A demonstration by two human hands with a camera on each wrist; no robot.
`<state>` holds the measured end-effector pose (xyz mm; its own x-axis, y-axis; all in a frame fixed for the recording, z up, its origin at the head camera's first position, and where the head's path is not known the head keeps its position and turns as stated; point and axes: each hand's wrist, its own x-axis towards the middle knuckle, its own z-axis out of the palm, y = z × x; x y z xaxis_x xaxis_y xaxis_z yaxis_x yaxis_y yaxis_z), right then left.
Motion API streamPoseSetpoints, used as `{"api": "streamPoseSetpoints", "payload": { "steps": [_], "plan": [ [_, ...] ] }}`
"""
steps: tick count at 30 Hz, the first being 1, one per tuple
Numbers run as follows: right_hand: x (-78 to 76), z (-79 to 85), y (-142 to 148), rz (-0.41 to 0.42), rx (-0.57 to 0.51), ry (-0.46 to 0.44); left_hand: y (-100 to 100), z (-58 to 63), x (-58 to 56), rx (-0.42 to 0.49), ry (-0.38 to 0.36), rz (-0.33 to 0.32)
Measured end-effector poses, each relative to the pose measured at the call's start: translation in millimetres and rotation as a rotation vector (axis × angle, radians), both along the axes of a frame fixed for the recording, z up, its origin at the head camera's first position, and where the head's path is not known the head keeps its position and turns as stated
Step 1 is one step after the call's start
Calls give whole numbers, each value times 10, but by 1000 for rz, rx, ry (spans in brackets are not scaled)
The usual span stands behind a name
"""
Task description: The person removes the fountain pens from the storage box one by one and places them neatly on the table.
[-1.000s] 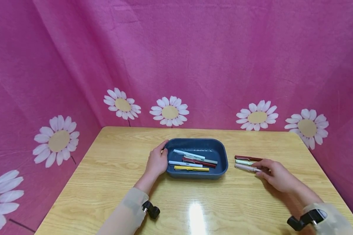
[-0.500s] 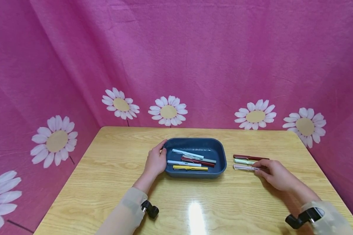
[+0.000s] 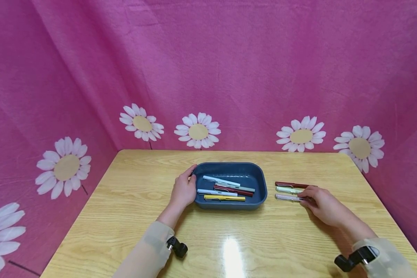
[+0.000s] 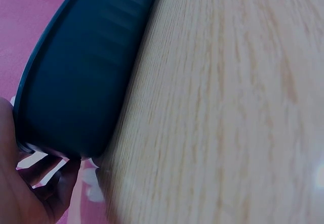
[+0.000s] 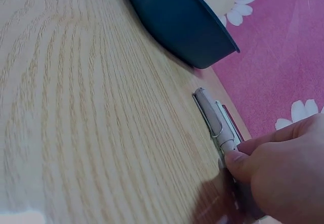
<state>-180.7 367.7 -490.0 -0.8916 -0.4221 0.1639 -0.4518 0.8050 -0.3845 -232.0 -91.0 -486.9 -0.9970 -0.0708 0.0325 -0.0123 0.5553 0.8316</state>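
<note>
At the far left, a pink curtain [image 3: 73, 96] with white daisies [image 3: 66, 167] hung beside a wooden table [image 3: 142, 173] and ran on behind it. The person's left hand [image 3: 183, 192] held the left end of a dark blue tray [image 3: 229, 207], the thumb at the rim and the other fingers against the outside of the end wall. A black device [image 3: 177, 247] sat on the left wrist, over a pale sleeve [image 3: 149, 247].

Five pens lay inside the tray, their lengths running roughly left to right. A light blue pen [image 3: 220, 180] slanted at the back; a greyish pen [image 3: 244, 189] and a maroon pen [image 3: 233, 190] lay close together; a pale lavender pen [image 3: 217, 192] was nearer the front, and a yellow pen [image 3: 224, 198] nearest of all.

To the right of the tray, just apart from it, three more pens lay side by side: a dark red pen [image 3: 288, 185] farthest back, a pale green pen [image 3: 287, 190] in the middle and a pale pink pen [image 3: 287, 197] in front. The right hand [image 3: 324, 206] pinched the pale pink pen near its middle between thumb and forefinger; whether that pen touched the table could not be told. Another black device [image 3: 356, 259] sat on the right wrist.
</note>
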Motion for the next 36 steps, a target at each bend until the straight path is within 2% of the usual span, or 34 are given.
{"api": "streamPoseSetpoints", "payload": {
  "steps": [9, 15, 21, 29, 33, 36],
  "plan": [
    [3, -12, -15, -18, 22, -1, -2, 4, 11, 3, 7, -10],
    [11, 18, -31, -5, -7, 44, 3, -6, 16, 10, 7, -11],
    [-27, 213, -125, 1, -69, 91, -9, -8, -5, 2, 18, -3],
    [-127, 469, -390, 84, -201, 195, -18, 1, -1, 18, 19, -13],
    [-183, 588, -544, 95, -299, 177, -15, 10, 4, 17, 18, -17],
    [-222, 655, -668, 95, -352, 130, -13, 13, 4, 13, 16, -14]
  ]
}}
